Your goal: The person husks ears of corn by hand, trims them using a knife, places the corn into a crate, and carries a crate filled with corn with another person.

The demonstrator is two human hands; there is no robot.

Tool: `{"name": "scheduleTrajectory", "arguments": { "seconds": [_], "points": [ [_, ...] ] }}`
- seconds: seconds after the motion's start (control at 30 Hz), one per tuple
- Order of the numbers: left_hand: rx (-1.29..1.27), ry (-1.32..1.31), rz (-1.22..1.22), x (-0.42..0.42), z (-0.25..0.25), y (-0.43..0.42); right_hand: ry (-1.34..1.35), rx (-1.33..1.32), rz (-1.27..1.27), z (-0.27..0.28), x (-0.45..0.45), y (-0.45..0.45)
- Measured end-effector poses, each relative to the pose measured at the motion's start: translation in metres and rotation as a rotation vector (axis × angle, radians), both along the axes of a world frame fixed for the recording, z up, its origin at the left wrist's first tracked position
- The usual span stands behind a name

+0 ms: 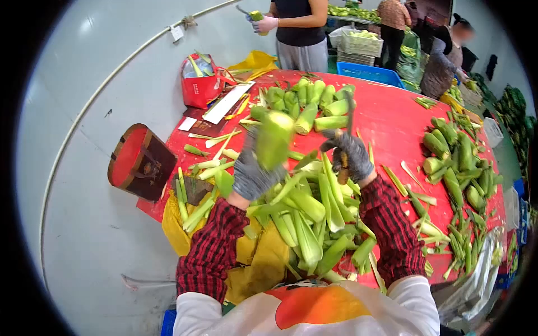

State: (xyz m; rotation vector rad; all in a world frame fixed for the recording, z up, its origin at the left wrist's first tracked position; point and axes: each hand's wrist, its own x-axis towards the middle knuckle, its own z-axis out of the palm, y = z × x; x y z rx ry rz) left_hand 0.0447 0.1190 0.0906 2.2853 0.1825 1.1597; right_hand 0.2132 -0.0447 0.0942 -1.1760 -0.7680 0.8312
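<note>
A thick green stalk (274, 140), blurred by motion, is held upright in my gloved left hand (252, 168). My right hand (352, 155), also in a grey glove, is closed round the handle of a knife (350, 115) whose blade points up. Peeled green leaves (308, 215) lie heaped below and between both hands. Behind the hands, a group of trimmed stalks (307, 103) rests on the red table (386, 120). More stalks (459, 154) are piled at the right.
A dark bag (143, 162) and a red bag (203, 84) stand at the left. Across the table, a gloved person (302, 25) holds a stalk and a knife. Other people are at the back right, near a blue crate (370, 74) and white crates (361, 45).
</note>
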Motion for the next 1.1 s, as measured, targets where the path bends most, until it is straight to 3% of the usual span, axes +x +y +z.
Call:
{"name": "scheduleTrajectory", "arguments": {
  "seconds": [0.03, 0.07, 0.1, 0.17, 0.23, 0.4, 0.5, 0.57, 0.63, 0.8, 0.83, 0.87, 0.97, 1.03, 1.1],
  "points": [
    [-0.414, -0.099, 0.016, 0.003, -0.007, -0.001, -0.218, -0.025, -0.206, 0.000, -0.011, -0.013],
    [-0.920, -0.151, -0.271, 0.008, -0.020, 0.004, -0.368, 0.188, -0.220, -0.030, -0.015, -0.014],
    [-1.464, -0.276, -0.433, 0.012, -0.026, 0.005, -0.660, 0.084, -0.228, -0.016, -0.043, -0.030],
    [-1.711, -0.286, -0.496, 0.016, -0.038, -0.017, -1.184, 0.142, -0.279, -0.009, -0.076, -0.042],
    [-1.751, -0.199, -0.614, 0.013, -0.044, -0.044, -1.213, -0.165, -0.212, -0.006, -0.100, -0.057],
    [-1.910, 0.092, -0.999, 0.015, -0.060, -0.096, -1.302, -0.364, -0.206, -0.003, -0.125, -0.099],
    [-1.878, 0.250, -1.098, 0.017, -0.057, -0.124, -1.326, -0.456, -0.235, 0.011, -0.137, -0.125],
    [-1.855, 0.303, -1.123, 0.014, -0.057, -0.134, -1.296, -0.675, -0.191, 0.012, -0.146, -0.116],
    [-1.858, 0.332, -1.180, 0.010, -0.061, -0.147, -1.367, -0.585, -0.238, -0.001, -0.142, -0.137],
    [-1.933, 0.245, -1.180, 0.021, -0.070, -0.158, -1.308, -0.885, -0.307, -0.001, -0.146, -0.149],
    [-1.877, 0.170, -1.041, 0.049, -0.101, -0.157, -1.342, -0.743, -0.463, -0.011, -0.143, -0.157],
    [-1.897, 0.335, -0.739, 0.040, -0.069, -0.175, -1.361, -0.684, -0.539, -0.020, -0.142, -0.165],
    [-1.860, 0.450, -0.689, 0.045, -0.083, -0.177, -1.258, -0.649, -0.505, -0.017, -0.137, -0.170],
    [-1.946, 0.380, -0.777, 0.036, -0.092, -0.179, -0.996, -0.447, -0.522, -0.028, -0.127, -0.177],
    [-1.987, 0.372, -0.831, 0.034, -0.093, -0.180, -0.952, -0.434, -0.465, -0.027, -0.124, -0.179]
  ]
}}
